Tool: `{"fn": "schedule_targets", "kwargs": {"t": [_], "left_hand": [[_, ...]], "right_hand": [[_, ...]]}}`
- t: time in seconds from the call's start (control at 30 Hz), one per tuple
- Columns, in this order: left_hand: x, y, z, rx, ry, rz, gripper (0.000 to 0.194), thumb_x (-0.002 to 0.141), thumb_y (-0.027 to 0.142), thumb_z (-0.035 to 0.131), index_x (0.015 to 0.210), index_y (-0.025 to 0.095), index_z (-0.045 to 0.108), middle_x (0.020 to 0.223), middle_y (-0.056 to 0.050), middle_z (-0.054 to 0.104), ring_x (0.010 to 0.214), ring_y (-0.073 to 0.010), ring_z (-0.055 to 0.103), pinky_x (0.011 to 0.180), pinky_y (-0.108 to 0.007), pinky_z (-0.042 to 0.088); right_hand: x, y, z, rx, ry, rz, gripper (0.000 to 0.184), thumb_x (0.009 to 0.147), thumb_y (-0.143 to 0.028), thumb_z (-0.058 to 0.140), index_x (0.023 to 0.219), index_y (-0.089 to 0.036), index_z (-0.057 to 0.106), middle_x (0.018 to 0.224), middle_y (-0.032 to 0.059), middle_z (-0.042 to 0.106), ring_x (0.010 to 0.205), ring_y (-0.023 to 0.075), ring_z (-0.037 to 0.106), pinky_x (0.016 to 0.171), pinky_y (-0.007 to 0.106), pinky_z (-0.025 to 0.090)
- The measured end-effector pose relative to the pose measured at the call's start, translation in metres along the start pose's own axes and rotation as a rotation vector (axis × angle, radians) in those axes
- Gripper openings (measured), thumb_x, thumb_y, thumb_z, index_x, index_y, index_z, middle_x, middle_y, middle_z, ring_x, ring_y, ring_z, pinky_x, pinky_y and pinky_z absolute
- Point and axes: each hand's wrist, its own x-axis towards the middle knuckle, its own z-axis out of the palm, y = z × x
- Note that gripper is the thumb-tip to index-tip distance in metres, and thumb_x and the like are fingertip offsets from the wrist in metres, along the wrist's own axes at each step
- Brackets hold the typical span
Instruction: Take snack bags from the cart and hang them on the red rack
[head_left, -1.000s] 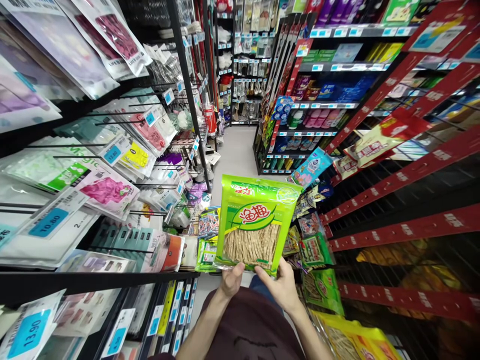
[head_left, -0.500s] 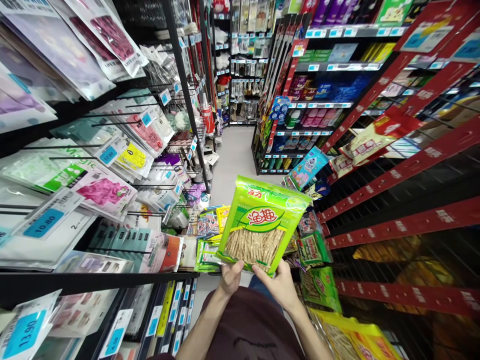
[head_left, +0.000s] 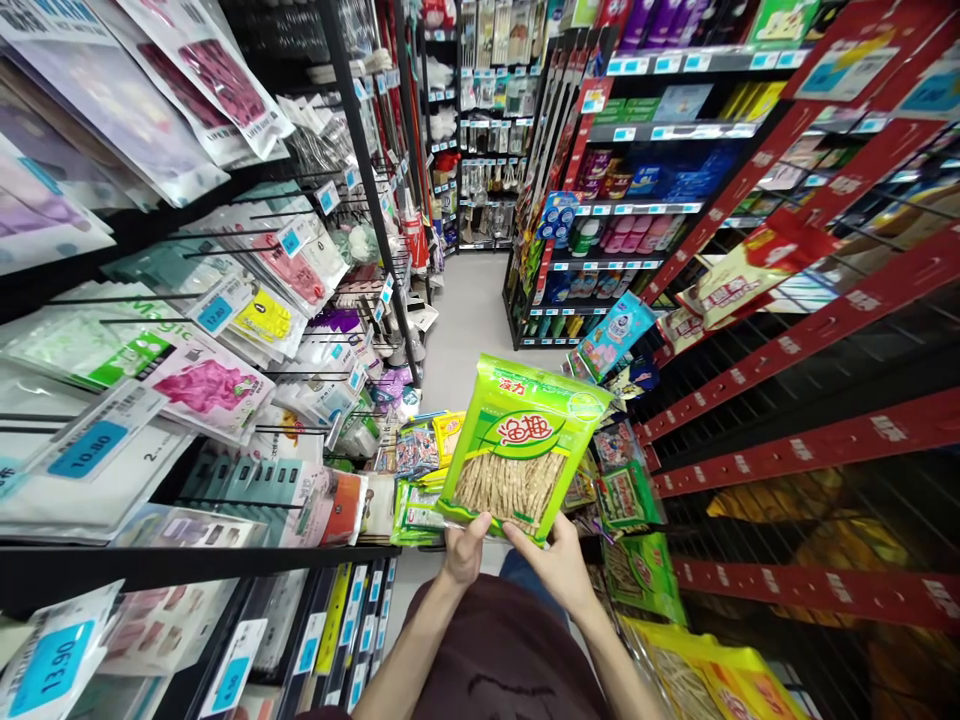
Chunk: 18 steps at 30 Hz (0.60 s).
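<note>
I hold a green snack bag (head_left: 525, 445) upright in front of me, with red lettering and a clear window showing tan strips. My left hand (head_left: 463, 549) pinches its bottom left corner. My right hand (head_left: 553, 564) grips the bottom right edge, fingers curled under the bag. Behind the bag lies a pile of other snack packets (head_left: 417, 475) on the floor of the aisle.
Black peg racks (head_left: 225, 330) with hanging packets and blue price tags fill the left side. Red-edged wire shelves (head_left: 810, 440) with snack bags line the right. A grey aisle floor (head_left: 472, 310) runs ahead to further shelves (head_left: 637, 200). Yellow bags (head_left: 705, 680) sit at lower right.
The bag tilted to the right half a second ago and has since swung back slightly and sunk a little lower. Both hands kept their hold on its bottom edge.
</note>
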Motion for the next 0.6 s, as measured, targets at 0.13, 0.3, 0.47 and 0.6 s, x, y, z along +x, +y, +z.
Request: {"fn": "schedule_targets", "kwargs": {"t": [0.13, 0.3, 0.47, 0.6], "left_hand": [[0.002, 0.001, 0.002, 0.005, -0.021, 0.005, 0.046, 0.068, 0.035, 0.074, 0.110, 0.019, 0.066, 0.104, -0.007, 0.071, 0.116, -0.0293, 0.057, 0.105, -0.044, 0.039], [0.005, 0.001, 0.000, 0.006, -0.033, 0.003, 0.040, 0.071, 0.033, 0.073, 0.108, 0.020, 0.067, 0.104, -0.007, 0.071, 0.119, -0.0272, 0.055, 0.107, -0.041, 0.038], [0.007, 0.000, -0.005, 0.034, 0.012, 0.022, 0.039, 0.071, 0.033, 0.073, 0.107, 0.021, 0.067, 0.105, -0.006, 0.071, 0.119, -0.0267, 0.055, 0.105, -0.040, 0.039], [0.008, -0.001, -0.008, 0.042, 0.027, 0.043, 0.038, 0.073, 0.031, 0.072, 0.109, 0.021, 0.067, 0.104, -0.006, 0.071, 0.119, -0.0255, 0.055, 0.107, -0.039, 0.038]], "right_hand": [[0.002, 0.001, 0.001, 0.004, 0.006, 0.014, 0.038, 0.070, -0.041, 0.077, 0.097, -0.016, 0.067, 0.098, 0.0120, 0.073, 0.085, 0.0267, 0.069, 0.075, 0.036, 0.056], [0.005, 0.004, 0.002, -0.037, 0.003, 0.011, 0.040, 0.072, -0.041, 0.075, 0.099, -0.013, 0.067, 0.100, 0.0149, 0.072, 0.087, 0.0284, 0.068, 0.078, 0.039, 0.055], [0.009, 0.005, 0.007, -0.064, 0.006, -0.009, 0.039, 0.071, -0.041, 0.075, 0.096, -0.013, 0.067, 0.097, 0.0140, 0.072, 0.086, 0.0284, 0.068, 0.078, 0.040, 0.055], [0.012, 0.006, 0.011, -0.112, 0.017, -0.027, 0.038, 0.071, -0.042, 0.074, 0.094, -0.013, 0.068, 0.094, 0.0133, 0.072, 0.084, 0.0278, 0.068, 0.077, 0.040, 0.056]]}}
